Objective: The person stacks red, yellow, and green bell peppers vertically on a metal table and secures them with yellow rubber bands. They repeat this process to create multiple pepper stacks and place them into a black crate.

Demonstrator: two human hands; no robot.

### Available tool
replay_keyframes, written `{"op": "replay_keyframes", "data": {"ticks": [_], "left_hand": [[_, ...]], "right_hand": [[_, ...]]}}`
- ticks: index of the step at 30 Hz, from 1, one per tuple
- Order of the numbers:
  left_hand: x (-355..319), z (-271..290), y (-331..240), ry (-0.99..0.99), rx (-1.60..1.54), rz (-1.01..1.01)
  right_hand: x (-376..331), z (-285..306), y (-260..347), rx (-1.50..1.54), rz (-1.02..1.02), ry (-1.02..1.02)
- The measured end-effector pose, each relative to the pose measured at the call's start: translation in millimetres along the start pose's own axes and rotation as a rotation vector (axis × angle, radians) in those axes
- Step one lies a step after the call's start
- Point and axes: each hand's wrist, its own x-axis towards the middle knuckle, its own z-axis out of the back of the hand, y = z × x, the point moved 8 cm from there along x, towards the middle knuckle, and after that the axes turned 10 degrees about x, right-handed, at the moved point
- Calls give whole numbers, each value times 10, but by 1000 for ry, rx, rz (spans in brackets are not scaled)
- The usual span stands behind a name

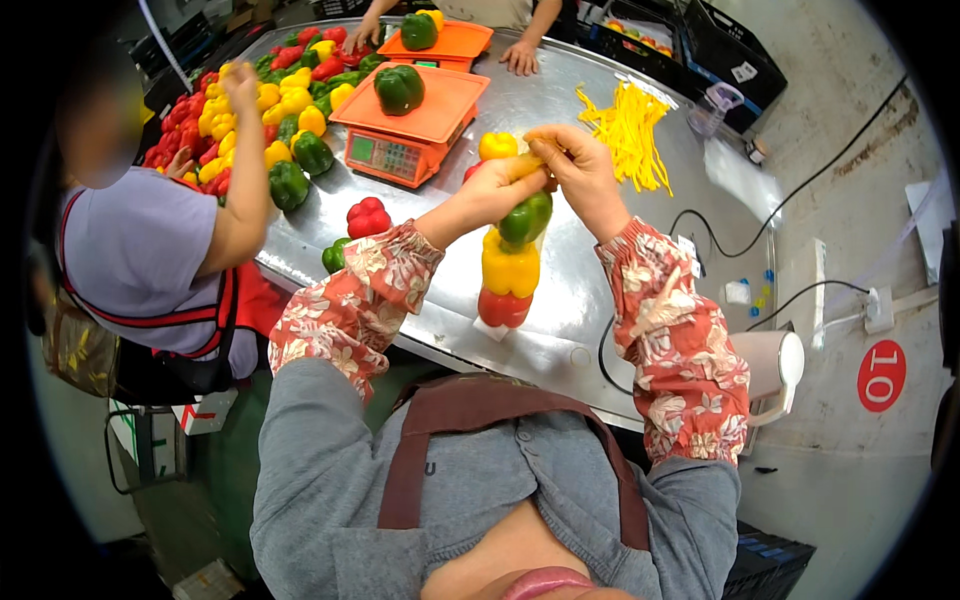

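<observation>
My left hand [498, 190] and my right hand [582, 172] meet above the table, fingers pinched together. What they pinch is too small and covered to make out. Just below them is a green bell pepper [525, 218], followed toward me by a yellow bell pepper [511, 265] and a red bell pepper [504, 308] in one line. A pale tab sticks out under the red one. Beyond my hands sits another yellow bell pepper [497, 146], with a bit of red beside it, mostly hidden by my left hand.
Left of my hands, a loose red pepper [368, 217] lies near an orange scale [405, 110] bearing a green pepper. A pepper heap [285, 105] covers the far left, where a co-worker [150, 225] stands. Yellow strips [630, 135] lie right; a white jug [770, 365] stands near my right arm.
</observation>
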Motion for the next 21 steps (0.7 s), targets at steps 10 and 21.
{"op": "replay_keyframes", "data": {"ticks": [10,21], "left_hand": [[-56,169,1581,-204,-543,479],[-108,-459,2189,201,-621,643]], "right_hand": [[-1418,-463,-1590,391,-639,243],[-1949,-611,-1757,827,-987,250]]}}
